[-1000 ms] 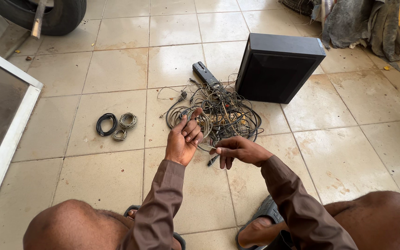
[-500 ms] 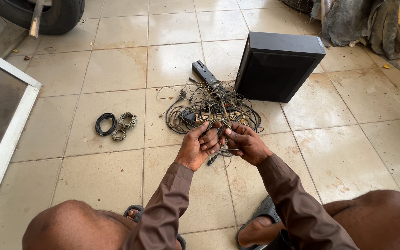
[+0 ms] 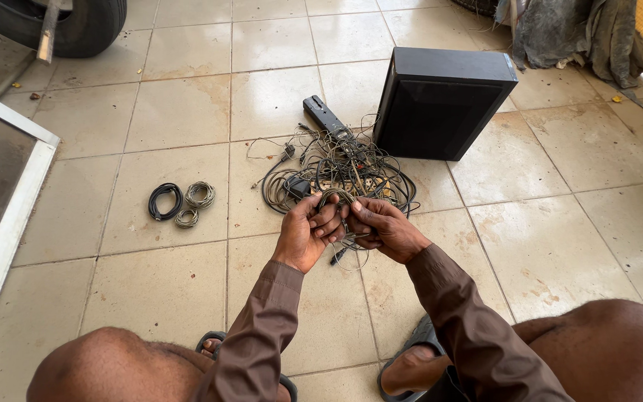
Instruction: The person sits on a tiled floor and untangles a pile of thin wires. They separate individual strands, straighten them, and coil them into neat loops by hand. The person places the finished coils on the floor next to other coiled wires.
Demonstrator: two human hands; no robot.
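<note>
Gripping a small coil of thin grey cable (image 3: 338, 199) at the centre of the frame, the left hand (image 3: 308, 229) and right hand (image 3: 378, 225) meet with fingers curled around it, knuckles nearly touching, and loose loops hang below them. Just beyond the hands a tangled pile of wires (image 3: 344, 167) lies on the tiled floor (image 3: 545, 246), against a black speaker box (image 3: 440, 104). To the left, well apart, sit three small wound coils (image 3: 180, 202). A tyre (image 3: 61, 26) fills the upper left corner.

Coiled cables (image 3: 181, 204): three. Tangled cable pile (image 3: 340, 170): one. Black speaker box (image 3: 442, 103): one. Tyre (image 3: 61, 24): one. Hands (image 3: 308, 231): two.
</note>
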